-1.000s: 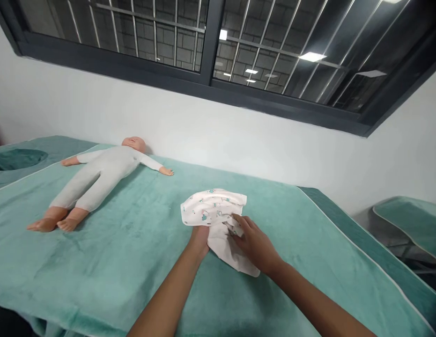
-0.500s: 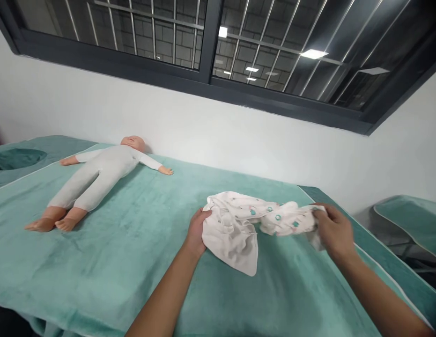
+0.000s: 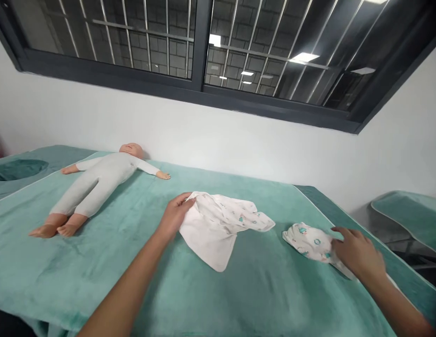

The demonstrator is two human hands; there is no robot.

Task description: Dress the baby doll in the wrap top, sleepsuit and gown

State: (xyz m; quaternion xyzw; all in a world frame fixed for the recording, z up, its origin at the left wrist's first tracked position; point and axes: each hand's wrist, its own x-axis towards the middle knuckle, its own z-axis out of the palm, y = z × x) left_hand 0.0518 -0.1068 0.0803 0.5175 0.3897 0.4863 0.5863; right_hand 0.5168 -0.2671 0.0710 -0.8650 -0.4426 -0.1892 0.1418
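My left hand pinches the upper left edge of a white baby garment with a small printed pattern. The garment is spread partly flat on the green cover, its plain white corner toward me. To the right lies a second, smaller piece of baby clothing, white with teal prints and bunched up. Over its right end is my right hand, slightly blurred, its fingers loose and apart. Whether its fingertips still touch the cloth is hard to see.
A baby doll in a pale bodysuit lies on its back at the left. The bed's green cover reaches the white wall below a barred window. Another green-covered surface stands at the far right.
The two pieces of clothing, bunched together between my hands before, are now apart. My left hand has shifted left with one; my right hand has moved right and loosened over the other.
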